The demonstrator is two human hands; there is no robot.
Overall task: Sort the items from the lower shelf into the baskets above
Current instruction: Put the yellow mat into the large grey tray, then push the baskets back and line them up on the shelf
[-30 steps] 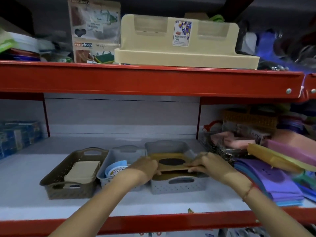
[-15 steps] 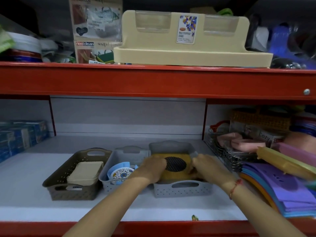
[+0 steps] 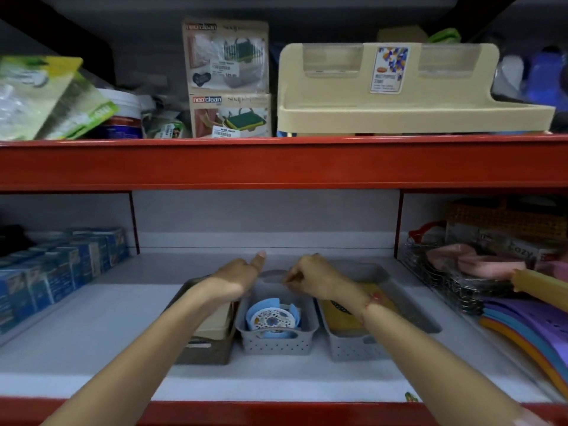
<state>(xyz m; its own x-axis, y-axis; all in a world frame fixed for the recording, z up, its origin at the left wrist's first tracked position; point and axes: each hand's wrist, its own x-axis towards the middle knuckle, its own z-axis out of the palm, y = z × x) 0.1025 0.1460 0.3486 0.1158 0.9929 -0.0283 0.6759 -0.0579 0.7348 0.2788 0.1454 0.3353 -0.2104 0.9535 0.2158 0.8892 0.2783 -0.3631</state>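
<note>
Three baskets stand side by side on the white shelf: a brown basket (image 3: pixel 201 355) with a beige box (image 3: pixel 216 325), a grey middle basket (image 3: pixel 276 344) with a round blue-and-white item (image 3: pixel 272 318), and a grey right basket (image 3: pixel 353 348). A yellow item with a black mesh oval (image 3: pixel 341 319) lies in the right basket, partly hidden by my right forearm. My left hand (image 3: pixel 238 278) hovers over the far end of the brown basket, one finger stretched out, holding nothing. My right hand (image 3: pixel 313 278) is above the middle basket's far rim with its fingers curled and nothing in them.
A red shelf beam (image 3: pixel 276 162) crosses overhead, carrying a beige plastic rack (image 3: pixel 408 115) and boxed goods (image 3: pixel 227 78). Blue packs (image 3: pixel 61 272) line the left side. At the right are a wire basket (image 3: pixel 455 281) and stacked coloured mats (image 3: pixel 528 324).
Both hands have let go of the yellow item, which now rests in the right grey basket. They have moved left and back, over the middle basket.
</note>
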